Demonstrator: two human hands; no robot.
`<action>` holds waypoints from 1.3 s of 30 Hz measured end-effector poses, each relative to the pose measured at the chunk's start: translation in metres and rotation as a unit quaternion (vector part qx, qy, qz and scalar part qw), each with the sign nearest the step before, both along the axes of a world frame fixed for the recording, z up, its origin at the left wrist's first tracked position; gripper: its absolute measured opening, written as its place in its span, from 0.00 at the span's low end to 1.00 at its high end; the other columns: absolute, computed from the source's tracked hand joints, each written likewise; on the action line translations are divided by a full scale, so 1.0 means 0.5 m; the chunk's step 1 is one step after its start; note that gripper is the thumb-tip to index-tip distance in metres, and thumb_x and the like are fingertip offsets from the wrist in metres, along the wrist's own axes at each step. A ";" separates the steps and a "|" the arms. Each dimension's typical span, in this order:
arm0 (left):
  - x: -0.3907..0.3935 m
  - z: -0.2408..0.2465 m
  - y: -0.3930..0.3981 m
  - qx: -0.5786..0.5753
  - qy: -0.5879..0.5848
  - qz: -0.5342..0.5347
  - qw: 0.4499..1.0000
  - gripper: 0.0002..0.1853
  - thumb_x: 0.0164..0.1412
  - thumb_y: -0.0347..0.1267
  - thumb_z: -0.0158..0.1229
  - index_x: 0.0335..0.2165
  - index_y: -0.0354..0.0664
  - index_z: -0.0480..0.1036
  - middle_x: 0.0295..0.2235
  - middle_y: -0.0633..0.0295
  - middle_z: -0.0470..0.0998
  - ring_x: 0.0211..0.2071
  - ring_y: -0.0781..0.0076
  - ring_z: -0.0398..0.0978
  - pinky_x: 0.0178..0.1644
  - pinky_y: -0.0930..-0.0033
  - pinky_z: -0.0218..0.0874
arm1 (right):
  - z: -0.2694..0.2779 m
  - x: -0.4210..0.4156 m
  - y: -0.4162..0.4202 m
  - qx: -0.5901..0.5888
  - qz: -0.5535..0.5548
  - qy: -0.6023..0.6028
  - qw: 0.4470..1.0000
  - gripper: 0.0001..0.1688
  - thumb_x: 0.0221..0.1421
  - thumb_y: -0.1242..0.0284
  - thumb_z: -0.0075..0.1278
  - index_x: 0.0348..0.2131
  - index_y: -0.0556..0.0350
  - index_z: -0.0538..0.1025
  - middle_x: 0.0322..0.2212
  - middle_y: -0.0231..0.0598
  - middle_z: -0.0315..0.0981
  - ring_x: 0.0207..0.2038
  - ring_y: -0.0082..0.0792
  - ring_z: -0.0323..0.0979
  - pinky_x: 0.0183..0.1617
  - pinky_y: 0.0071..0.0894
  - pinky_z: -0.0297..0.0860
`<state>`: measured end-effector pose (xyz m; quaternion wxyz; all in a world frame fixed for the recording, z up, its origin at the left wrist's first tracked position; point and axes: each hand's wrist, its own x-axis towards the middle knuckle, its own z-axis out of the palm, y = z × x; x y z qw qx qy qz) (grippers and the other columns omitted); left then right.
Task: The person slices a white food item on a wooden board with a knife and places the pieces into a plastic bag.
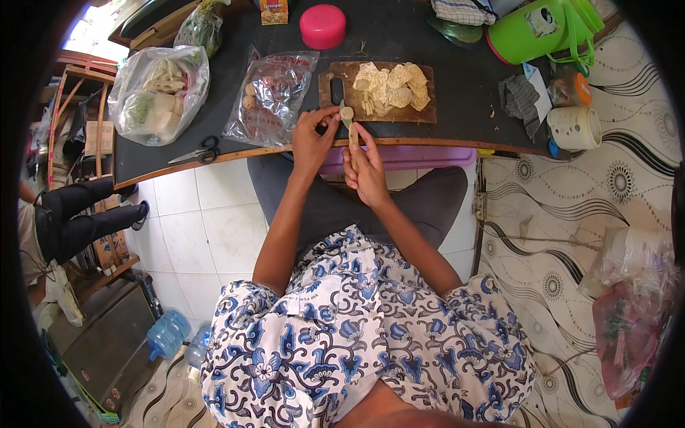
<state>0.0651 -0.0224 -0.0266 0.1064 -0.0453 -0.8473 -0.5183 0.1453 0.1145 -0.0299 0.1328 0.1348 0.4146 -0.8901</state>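
My right hand (365, 168) is closed around the pale handle of a small knife (347, 121), whose blade points away from me over the table edge. A round pale slice (347, 113) lies against the blade. My left hand (316, 134) is at the blade's left side, thumb and forefinger close together near the slice; whether they grip anything cannot be told. Just beyond is a wooden cutting board (396, 117) with a slotted handle, bearing pale tempeh-like slices (398, 96) and a few small cut sticks (368, 103). Left of it lies a clear plastic bag (275, 96) with round brownish pieces inside.
Black-handled scissors (206, 152) lie near the table's front edge. Around the table are a white plastic bag (198, 85) of food, a pink round container (322, 27), a green jug (535, 32), a grey cloth (518, 99) and a cream container (575, 128). Another person (80, 214) stands at far left.
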 end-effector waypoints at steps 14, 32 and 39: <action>-0.007 -0.003 0.007 -0.011 -0.022 0.021 0.999 0.11 0.60 0.28 0.70 0.42 0.41 0.87 0.26 0.61 0.79 0.31 0.66 0.74 0.38 0.62 0.68 | 0.002 0.001 0.003 0.015 0.009 0.001 1.000 0.32 0.81 0.67 0.43 0.76 0.35 0.56 0.34 0.30 0.69 0.20 0.13 0.57 0.17 0.14 0.55; 0.003 0.010 0.017 -0.088 0.058 -0.007 0.994 0.18 0.53 0.35 0.78 0.45 0.47 0.87 0.26 0.66 0.74 0.32 0.65 0.70 0.38 0.61 0.65 | 0.052 -0.113 0.100 0.543 -0.075 0.224 0.806 0.23 0.69 0.73 0.56 0.59 0.59 0.71 0.41 0.53 0.80 0.38 0.50 0.82 0.43 0.45 0.75; 0.002 0.003 0.019 -0.056 0.028 0.013 0.998 0.16 0.52 0.34 0.79 0.41 0.47 0.86 0.25 0.67 0.75 0.31 0.67 0.70 0.38 0.62 0.66 | 0.077 -0.174 0.085 0.685 0.004 0.287 0.670 0.19 0.60 0.75 0.60 0.50 0.61 0.74 0.42 0.54 0.78 0.42 0.60 0.80 0.44 0.56 0.75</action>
